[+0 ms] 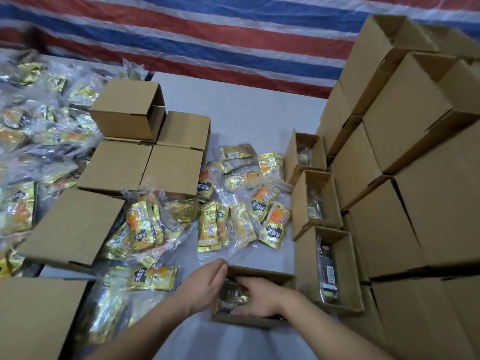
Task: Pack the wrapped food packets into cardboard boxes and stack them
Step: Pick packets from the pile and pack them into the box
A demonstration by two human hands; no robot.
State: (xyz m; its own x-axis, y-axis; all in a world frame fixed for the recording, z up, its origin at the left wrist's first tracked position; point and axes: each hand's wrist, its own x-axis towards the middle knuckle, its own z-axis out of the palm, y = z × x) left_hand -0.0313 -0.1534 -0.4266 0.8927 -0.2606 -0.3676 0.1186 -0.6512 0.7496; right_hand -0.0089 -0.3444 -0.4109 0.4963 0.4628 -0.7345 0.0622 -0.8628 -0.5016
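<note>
An open cardboard box [262,272] sits on the grey table right in front of me. Inside it lies a dark and gold wrapped food packet [233,294]. My right hand [259,297] reaches into the box and presses down on the packet with spread fingers. My left hand [207,281] grips the box's left wall, fingers curled over its rim. Loose gold and orange packets [244,201] lie scattered on the table beyond the box.
Three open boxes [335,266] holding packets line up to the right, beside a tall stack of closed boxes [405,162]. Closed boxes [145,154] stand at the left and centre. A heap of bagged packets [33,131] fills the far left. A striped tarp hangs behind.
</note>
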